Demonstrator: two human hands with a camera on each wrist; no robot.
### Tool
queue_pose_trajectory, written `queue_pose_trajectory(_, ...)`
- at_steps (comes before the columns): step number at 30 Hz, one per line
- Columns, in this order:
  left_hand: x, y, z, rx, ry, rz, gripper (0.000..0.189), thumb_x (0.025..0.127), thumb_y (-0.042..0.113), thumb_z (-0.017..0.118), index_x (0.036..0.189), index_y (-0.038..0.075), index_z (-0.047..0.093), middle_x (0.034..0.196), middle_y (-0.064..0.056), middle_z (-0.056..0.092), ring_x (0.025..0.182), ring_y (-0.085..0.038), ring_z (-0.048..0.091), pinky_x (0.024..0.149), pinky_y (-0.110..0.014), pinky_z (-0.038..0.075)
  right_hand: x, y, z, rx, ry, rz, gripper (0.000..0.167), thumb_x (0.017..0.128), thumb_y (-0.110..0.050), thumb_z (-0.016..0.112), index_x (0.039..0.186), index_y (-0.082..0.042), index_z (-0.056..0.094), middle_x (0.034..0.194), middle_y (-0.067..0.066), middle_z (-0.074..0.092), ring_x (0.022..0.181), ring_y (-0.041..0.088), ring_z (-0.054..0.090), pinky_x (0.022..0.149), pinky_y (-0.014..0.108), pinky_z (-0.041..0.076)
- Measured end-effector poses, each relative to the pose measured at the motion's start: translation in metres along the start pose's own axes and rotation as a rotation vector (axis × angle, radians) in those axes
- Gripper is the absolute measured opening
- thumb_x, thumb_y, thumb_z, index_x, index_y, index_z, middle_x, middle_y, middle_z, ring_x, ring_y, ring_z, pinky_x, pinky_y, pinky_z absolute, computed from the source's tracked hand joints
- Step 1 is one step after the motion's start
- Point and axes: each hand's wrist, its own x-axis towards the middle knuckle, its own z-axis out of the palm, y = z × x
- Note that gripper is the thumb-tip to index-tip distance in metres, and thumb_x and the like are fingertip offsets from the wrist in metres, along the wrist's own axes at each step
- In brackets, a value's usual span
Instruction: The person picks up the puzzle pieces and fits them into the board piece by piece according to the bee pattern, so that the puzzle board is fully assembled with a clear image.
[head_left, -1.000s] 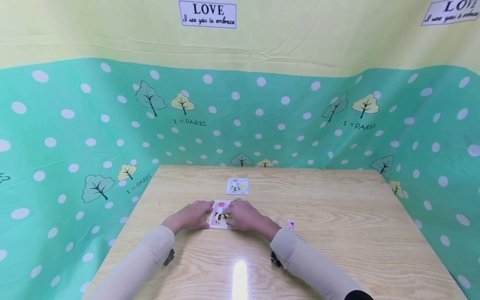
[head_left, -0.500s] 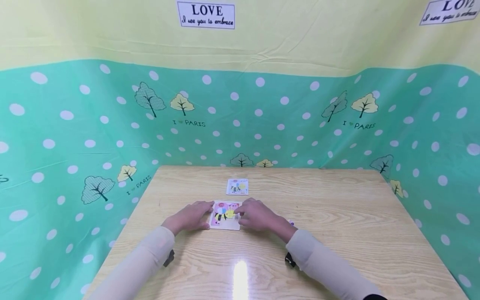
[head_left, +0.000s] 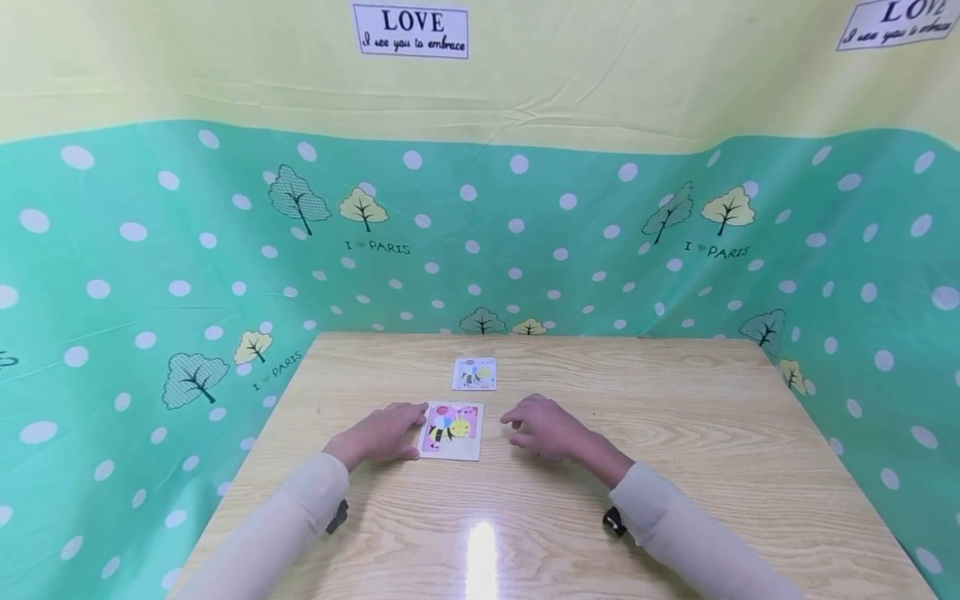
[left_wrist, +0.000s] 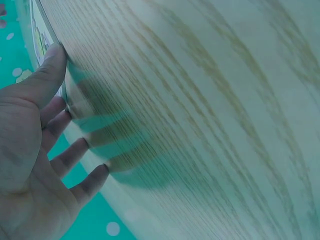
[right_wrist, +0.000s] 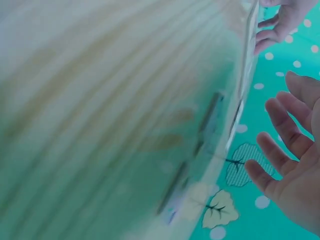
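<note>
A square jigsaw puzzle with a bee picture (head_left: 452, 432), in a white border, lies flat on the wooden table (head_left: 720, 467). My left hand (head_left: 384, 430) rests at its left edge, thumb near the front corner and forefinger near the back one. In the left wrist view its fingers (left_wrist: 92, 182) are spread and loosely straight. My right hand (head_left: 549, 428) is just right of the puzzle, apart from it, holding nothing, fingers loosely bent. The right wrist view shows flat loose puzzle pieces (right_wrist: 212, 117) on the table near that hand; in the head view the hand and arm hide them.
A smaller card with a matching bee picture (head_left: 474, 374) lies behind the puzzle. A green and yellow curtain (head_left: 525, 242) hangs along the table's back and sides. A bright light reflection shows near the front.
My right hand has lifted off the puzzle and moved right, uncovering the bee's head and right side. It now covers the loose pieces in the head view. My left hand has stayed put.
</note>
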Motion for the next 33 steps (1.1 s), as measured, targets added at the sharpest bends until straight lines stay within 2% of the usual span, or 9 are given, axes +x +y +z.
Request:
queue_pose_trajectory(8,-0.001,0.001,-0.002,-0.016,0.006,0.0,0.071,0.088,0.038,0.078,0.146,0.007,0.053,0.158,-0.012,0.047,0.147,-0.035,0.042,0.124,-0.052,0.035,-0.02,0.021,-0.003,0.016,0.021,0.029,0.034,0.093,-0.024,0.072,0.125,-0.012,0.073,0.109,0.0,0.075,0.11,0.021,0.062,0.102,0.045,0.053)
queue_pose_trajectory(18,0.0,0.0,0.0,-0.012,0.002,0.005,0.068,0.088,0.038,0.078,0.145,0.008,0.055,0.159,-0.012,0.046,0.147,-0.035,0.042,0.124,-0.053,0.034,-0.042,0.037,-0.004,-0.042,0.005,0.021,0.036,0.087,-0.026,0.079,0.119,-0.01,0.075,0.107,0.001,0.073,0.107,0.023,0.062,0.099,0.051,0.052)
queue_pose_trajectory(26,0.0,0.0,-0.001,-0.002,-0.002,0.004,0.067,0.088,0.039,0.078,0.144,0.009,0.055,0.159,-0.012,0.045,0.147,-0.035,0.041,0.124,-0.053,0.034,-0.048,0.041,-0.002,-0.082,-0.036,0.005,0.03,0.089,-0.022,0.077,0.118,-0.014,0.076,0.11,0.0,0.074,0.112,0.027,0.061,0.097,0.057,0.052)
queue_pose_trajectory(33,0.0,0.0,0.0,0.007,-0.003,-0.009,0.075,0.088,0.04,0.078,0.15,0.009,0.049,0.156,-0.01,0.049,0.147,-0.033,0.042,0.124,-0.051,0.035,-0.048,0.041,0.0,-0.114,-0.03,-0.007,0.026,0.089,-0.021,0.077,0.114,-0.016,0.077,0.106,-0.002,0.073,0.11,0.025,0.062,0.097,0.054,0.052)
